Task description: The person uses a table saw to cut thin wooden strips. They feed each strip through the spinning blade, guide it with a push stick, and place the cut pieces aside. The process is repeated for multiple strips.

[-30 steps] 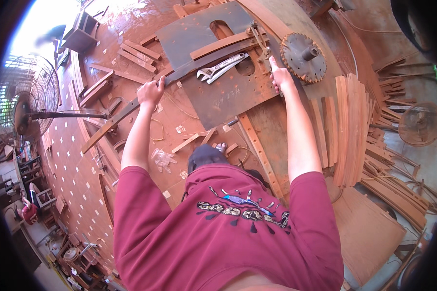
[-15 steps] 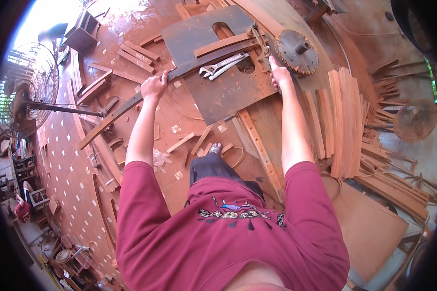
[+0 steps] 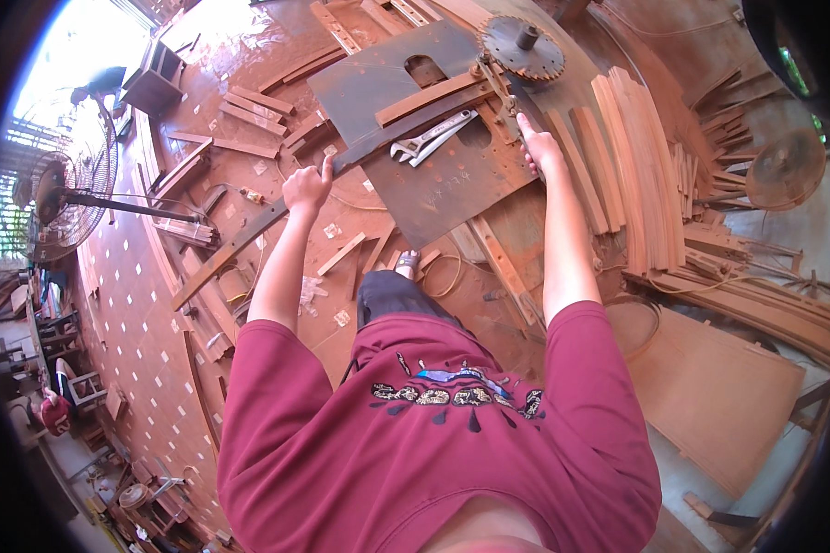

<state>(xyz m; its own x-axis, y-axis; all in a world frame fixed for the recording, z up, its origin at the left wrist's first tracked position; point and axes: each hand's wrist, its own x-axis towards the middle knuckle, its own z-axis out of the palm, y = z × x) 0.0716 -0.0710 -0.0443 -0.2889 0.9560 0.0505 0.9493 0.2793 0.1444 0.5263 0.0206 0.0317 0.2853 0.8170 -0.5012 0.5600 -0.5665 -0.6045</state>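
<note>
My left hand (image 3: pixel 308 188) is closed round a long dark bar (image 3: pixel 240 241), its thumb pointing up. The bar runs slantwise from the lower left onto a flat dark plate (image 3: pixel 433 189). A brown wooden strip (image 3: pixel 426 100) lies along its far part. At that end sits a rusty metal clamp (image 3: pixel 496 83). My right hand (image 3: pixel 540 155) is closed on the clamp's near end, which its fingers mostly hide. An adjustable wrench (image 3: pixel 433 136) rests on the plate between my hands. Beyond the clamp stands a toothed circular saw blade (image 3: pixel 521 48).
Stacked wooden boards (image 3: pixel 638 175) stand close on the right, with a large flat panel (image 3: pixel 719 396) below. Loose wood pieces (image 3: pixel 254 111) litter the tiled floor. A standing fan (image 3: pixel 69 195) is at left. A drilled rail (image 3: pixel 507 276) runs under the plate.
The plate, with bar, strip and wrench, has slid toward me past the saw blade; more rail shows beyond its far edge. Both hands keep their grip. The view has turned slightly.
</note>
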